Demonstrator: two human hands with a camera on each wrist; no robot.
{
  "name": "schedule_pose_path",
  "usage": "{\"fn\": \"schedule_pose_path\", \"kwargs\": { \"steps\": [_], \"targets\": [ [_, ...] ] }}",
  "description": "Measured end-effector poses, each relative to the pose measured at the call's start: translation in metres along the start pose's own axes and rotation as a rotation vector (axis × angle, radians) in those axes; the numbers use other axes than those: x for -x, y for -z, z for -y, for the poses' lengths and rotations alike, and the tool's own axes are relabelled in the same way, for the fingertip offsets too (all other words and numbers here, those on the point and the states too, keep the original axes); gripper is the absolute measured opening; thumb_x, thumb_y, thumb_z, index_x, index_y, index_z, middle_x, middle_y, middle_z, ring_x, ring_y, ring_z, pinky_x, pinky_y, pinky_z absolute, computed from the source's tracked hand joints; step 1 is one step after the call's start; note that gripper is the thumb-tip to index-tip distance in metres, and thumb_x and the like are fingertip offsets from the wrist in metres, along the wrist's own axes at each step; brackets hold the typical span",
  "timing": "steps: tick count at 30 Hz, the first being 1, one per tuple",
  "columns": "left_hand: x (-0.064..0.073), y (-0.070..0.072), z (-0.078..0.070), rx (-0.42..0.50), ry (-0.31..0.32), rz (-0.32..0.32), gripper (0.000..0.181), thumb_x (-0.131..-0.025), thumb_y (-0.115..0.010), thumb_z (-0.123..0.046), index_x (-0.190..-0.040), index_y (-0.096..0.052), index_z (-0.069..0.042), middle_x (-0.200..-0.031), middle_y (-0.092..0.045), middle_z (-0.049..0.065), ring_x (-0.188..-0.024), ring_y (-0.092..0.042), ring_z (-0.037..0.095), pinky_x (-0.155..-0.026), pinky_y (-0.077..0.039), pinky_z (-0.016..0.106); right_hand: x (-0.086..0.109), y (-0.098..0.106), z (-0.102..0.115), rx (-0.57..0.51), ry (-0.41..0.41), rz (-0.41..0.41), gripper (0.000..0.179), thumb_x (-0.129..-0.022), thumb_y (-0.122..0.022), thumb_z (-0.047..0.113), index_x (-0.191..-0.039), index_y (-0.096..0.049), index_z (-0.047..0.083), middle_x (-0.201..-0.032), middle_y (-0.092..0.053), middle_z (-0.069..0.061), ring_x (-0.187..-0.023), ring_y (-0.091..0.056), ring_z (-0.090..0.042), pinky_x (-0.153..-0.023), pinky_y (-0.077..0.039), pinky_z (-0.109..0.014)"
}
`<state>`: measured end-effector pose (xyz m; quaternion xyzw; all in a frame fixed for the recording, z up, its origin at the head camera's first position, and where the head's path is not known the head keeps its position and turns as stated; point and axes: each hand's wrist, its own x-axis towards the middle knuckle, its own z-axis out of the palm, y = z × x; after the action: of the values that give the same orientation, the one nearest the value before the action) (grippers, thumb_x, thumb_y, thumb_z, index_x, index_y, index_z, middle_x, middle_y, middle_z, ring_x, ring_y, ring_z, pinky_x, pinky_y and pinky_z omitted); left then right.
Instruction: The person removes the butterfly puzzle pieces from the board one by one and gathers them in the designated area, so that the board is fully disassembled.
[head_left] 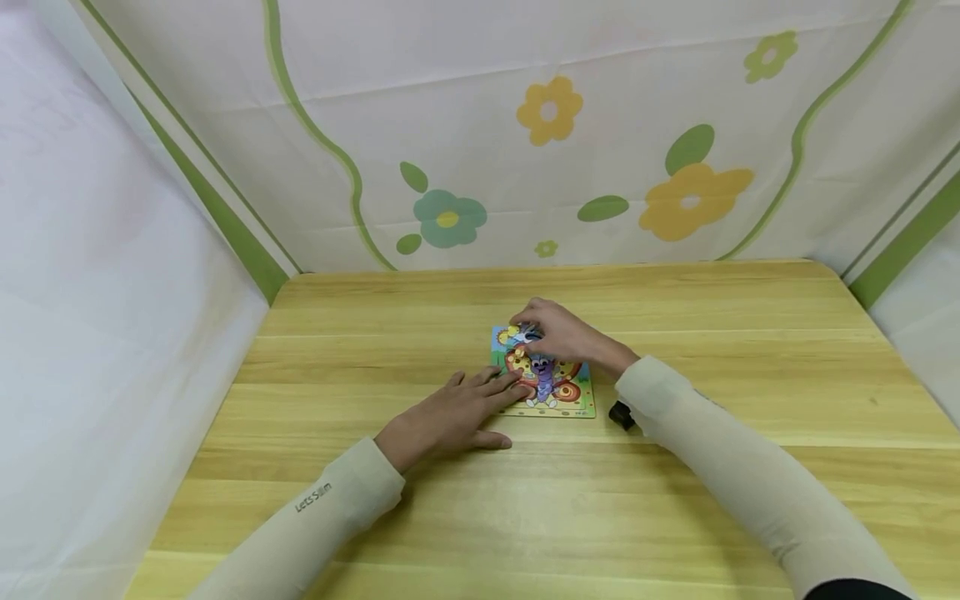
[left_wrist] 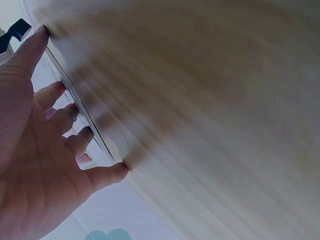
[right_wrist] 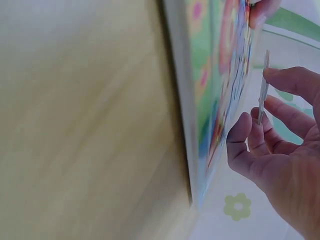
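One piece (right_wrist: 263,95) is pinched in the right hand (head_left: 562,332), above the board (head_left: 566,411); the left hand (head_left: 453,417), fingers extended, touches the board's left side. Levelling the piece before lowering seems advisable.

Blocking the left edge of the puzzle board (head_left: 557,412) with the left hand (head_left: 453,414), its upper part with the right hand (head_left: 562,332) and thin piece (right_wrist: 264,89); crowding its right side with a black object (head_left: 621,415); leaving passage over the tabletop (head_left: 570,508) between both forearms (head_left: 750,467).
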<state>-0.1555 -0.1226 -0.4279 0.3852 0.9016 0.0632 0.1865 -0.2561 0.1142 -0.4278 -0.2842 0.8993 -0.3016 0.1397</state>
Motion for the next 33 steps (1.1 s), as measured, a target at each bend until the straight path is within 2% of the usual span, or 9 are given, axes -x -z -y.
{"fn": "schedule_pose_path", "kwargs": {
  "steps": [12, 23, 28, 33],
  "targets": [
    [0.000, 0.000, -0.001, 0.009, 0.005, 0.001, 0.078, -0.104, -0.053, -0.059, -0.169, -0.019, -0.034, -0.177, -0.016, -0.004, -0.164, -0.014, 0.031, -0.123, -0.024, 0.071, 0.017, 0.022, -0.025, -0.017, -0.008, -0.060, 0.046, -0.099, -0.071, 0.012, -0.143, -0.062, 0.001, -0.132, -0.062, -0.018, -0.121, -0.062, -0.035, -0.101, -0.053, -0.054],
    [0.000, 0.000, -0.001, 0.006, 0.006, -0.001, 0.078, -0.104, -0.054, -0.059, -0.169, -0.019, -0.033, -0.177, -0.016, -0.004, -0.164, -0.014, 0.031, -0.124, -0.023, 0.070, 0.034, 0.051, -0.056, -0.031, -0.093, -0.113, 0.044, -0.100, -0.067, 0.007, -0.143, -0.061, -0.001, -0.142, -0.057, -0.023, -0.127, -0.056, -0.040, -0.108, -0.047, -0.059],
    [0.000, 0.000, -0.001, 0.002, 0.005, -0.001, 0.079, -0.104, -0.054, -0.058, -0.169, -0.018, -0.033, -0.177, -0.015, -0.003, -0.164, -0.014, 0.031, -0.124, -0.023, 0.070, 0.039, 0.060, -0.069, -0.044, -0.142, -0.131, 0.043, -0.100, -0.065, 0.006, -0.143, -0.060, -0.002, -0.140, -0.058, -0.022, -0.128, -0.055, -0.040, -0.109, -0.045, -0.059],
    [0.001, 0.000, -0.002, 0.004, 0.001, -0.006, 0.079, -0.103, -0.056, -0.058, -0.169, -0.019, -0.033, -0.177, -0.015, -0.004, -0.164, -0.015, 0.031, -0.123, -0.024, 0.070, 0.041, 0.065, -0.080, -0.030, -0.157, -0.136, 0.042, -0.101, -0.063, 0.004, -0.142, -0.060, -0.005, -0.136, -0.059, -0.025, -0.126, -0.055, -0.042, -0.108, -0.046, -0.059]
  ]
}}
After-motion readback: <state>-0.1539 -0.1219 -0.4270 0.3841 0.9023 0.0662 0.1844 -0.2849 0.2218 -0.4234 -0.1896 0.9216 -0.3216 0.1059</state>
